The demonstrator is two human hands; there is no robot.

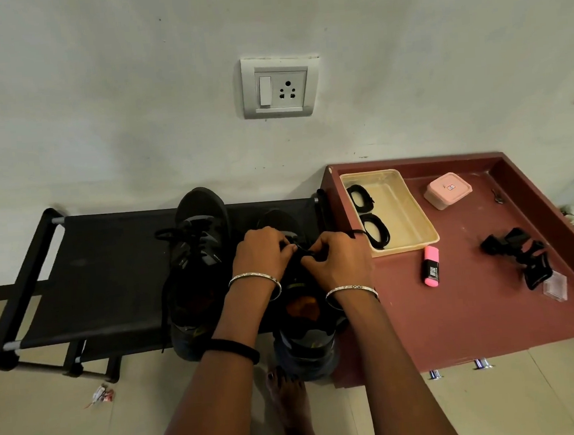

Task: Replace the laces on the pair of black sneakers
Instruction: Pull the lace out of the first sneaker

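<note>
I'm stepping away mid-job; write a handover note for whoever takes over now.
Left hand and right hand both pinch the lace of the sneaker nearer the beige tray, on the black rack.
The other sneaker stands beside it, lace loose.
Two coiled laces lie in that tray.
Done: neither shoe visibly finished.
Left: this lace, then the other shoe.

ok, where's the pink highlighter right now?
Head view, right side: the pink highlighter lies on the maroon table, just in front of the beige tray, to the right of the right hand.
</note>
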